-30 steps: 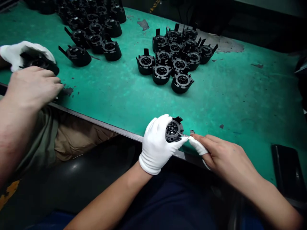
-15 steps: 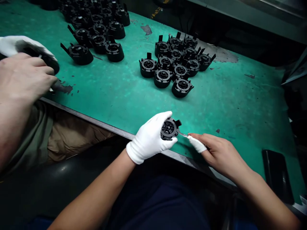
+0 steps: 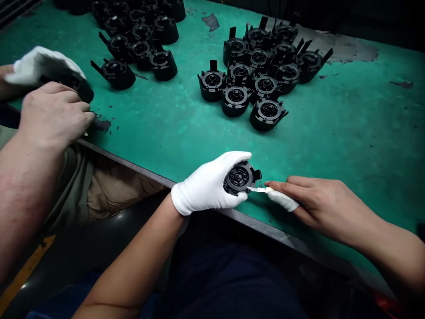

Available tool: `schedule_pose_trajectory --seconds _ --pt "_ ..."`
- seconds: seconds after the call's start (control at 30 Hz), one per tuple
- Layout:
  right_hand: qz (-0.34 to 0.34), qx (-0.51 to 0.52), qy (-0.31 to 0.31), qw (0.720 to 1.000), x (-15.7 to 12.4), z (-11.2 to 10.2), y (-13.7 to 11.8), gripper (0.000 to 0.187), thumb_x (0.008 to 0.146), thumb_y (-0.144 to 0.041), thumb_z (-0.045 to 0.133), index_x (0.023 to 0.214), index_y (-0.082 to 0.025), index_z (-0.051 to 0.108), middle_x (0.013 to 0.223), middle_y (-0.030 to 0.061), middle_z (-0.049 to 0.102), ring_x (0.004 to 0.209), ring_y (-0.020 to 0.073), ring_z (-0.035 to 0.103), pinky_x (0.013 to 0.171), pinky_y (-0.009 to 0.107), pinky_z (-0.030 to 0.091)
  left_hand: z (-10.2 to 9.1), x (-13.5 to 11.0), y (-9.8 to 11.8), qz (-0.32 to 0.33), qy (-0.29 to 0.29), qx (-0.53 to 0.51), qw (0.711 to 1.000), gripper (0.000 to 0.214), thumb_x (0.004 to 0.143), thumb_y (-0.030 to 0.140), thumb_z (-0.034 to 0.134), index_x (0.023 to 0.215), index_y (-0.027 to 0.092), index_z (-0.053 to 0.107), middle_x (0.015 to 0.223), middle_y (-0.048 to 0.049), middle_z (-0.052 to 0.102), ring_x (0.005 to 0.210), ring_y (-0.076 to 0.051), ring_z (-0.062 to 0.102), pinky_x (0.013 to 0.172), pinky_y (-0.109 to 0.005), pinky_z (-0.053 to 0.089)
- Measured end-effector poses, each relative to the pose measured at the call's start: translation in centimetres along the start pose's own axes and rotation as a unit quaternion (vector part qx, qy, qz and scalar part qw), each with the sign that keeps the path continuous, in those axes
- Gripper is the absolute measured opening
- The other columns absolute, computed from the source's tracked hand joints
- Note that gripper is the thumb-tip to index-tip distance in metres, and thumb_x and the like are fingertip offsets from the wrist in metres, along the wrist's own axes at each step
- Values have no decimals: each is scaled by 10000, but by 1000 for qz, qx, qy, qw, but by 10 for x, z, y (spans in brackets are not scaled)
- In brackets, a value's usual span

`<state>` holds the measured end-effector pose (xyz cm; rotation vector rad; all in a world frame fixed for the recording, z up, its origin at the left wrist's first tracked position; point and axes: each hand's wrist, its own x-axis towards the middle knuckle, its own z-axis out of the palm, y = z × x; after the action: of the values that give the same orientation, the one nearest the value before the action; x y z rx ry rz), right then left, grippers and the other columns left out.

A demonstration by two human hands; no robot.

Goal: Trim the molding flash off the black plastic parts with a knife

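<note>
My left hand [image 3: 209, 184], in a white glove, is closed around a round black plastic housing [image 3: 239, 176] near the table's front edge. The ringed face of the housing is turned up towards me, with a dark tab sticking out on its right. In my right hand [image 3: 308, 199], bare apart from a white cover on the thumb, is a small craft knife [image 3: 260, 189], pinched between thumb and forefinger. Its thin pale blade points left, and the tip meets the housing's lower right rim. Most of the knife's handle is hidden inside the hand.
Several similar black housings [image 3: 235, 98] stand grouped on the green table [image 3: 159, 128] beyond my hands. Another cluster of black housings [image 3: 162, 64] is farther left. At the left edge, a co-worker's bare hand [image 3: 55, 110] and gloved hand [image 3: 46, 66] hold a dark part.
The view has shifted, and the phone at the right has left it. The housing's face has turned more upward in my left hand. The blade has moved from its right side to its lower right rim.
</note>
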<state>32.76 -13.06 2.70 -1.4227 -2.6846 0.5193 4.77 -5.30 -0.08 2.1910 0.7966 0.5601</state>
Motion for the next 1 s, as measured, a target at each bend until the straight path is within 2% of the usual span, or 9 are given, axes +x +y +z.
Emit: schedule_pose_trajectory --seconds 0.1,0.3,0.5,0.67,0.8,0.9,0.97,1.0 --pt "-3 -16 -4 1000 5 -2 0 439 1020 -217 379 1397 -271 598 863 8 608 654 199 593 506 317 302 0 0 -1 -2 -3 -3 1000 755 777 261 760 1462 222 445 1496 -99 535 1365 -292 557 1182 -432 480" --pt "37 -77 33 996 9 1 -11 474 912 -188 404 1302 -248 666 864 14 617 631 217 590 484 341 277 3 1 0 -3 0 -3 1000 735 786 257 754 1451 193 448 1475 -98 548 1360 -267 558 1197 -385 461" --pt "67 -93 69 991 9 11 -14 452 955 -190 389 1300 -218 680 840 19 610 673 233 604 487 342 293 6 -2 6 -20 32 11 999 691 804 257 730 1437 193 461 1465 -99 552 1349 -262 563 1174 -375 475" --pt "64 -4 76 995 -1 9 -15 380 1024 -223 385 1306 -233 640 1010 29 690 783 249 671 561 330 420 20 -11 14 -41 76 14 996 743 794 281 791 1447 192 448 1457 -117 562 1350 -280 565 1178 -414 471" --pt "120 98 75 985 -20 13 -26 275 1103 -277 366 1262 -248 588 949 2 711 696 236 669 583 330 470 43 -23 24 -59 161 8 985 919 784 511 864 1503 172 403 1509 -154 524 1404 -310 517 1215 -463 429" --pt "113 126 59 984 -31 21 -36 324 1091 -252 371 1367 -252 541 1206 27 687 977 257 696 769 364 560 53 -28 31 -69 178 -8 982 1036 761 646 829 1541 153 359 1553 -187 470 1447 -337 466 1230 -497 404" --pt "95 126 52 986 -34 26 -41 377 1076 -223 365 1419 -243 521 1338 44 632 1129 272 655 892 410 569 53 -29 33 -78 168 -13 983 987 811 620 800 1550 144 350 1573 -187 446 1464 -328 445 1237 -489 395" --pt "92 125 44 987 -35 28 -43 397 1065 -208 358 1426 -236 521 1343 50 630 1137 278 653 901 428 577 52 -28 34 -82 164 -12 983 946 839 594 785 1550 143 354 1577 -182 443 1467 -319 444 1239 -480 395"
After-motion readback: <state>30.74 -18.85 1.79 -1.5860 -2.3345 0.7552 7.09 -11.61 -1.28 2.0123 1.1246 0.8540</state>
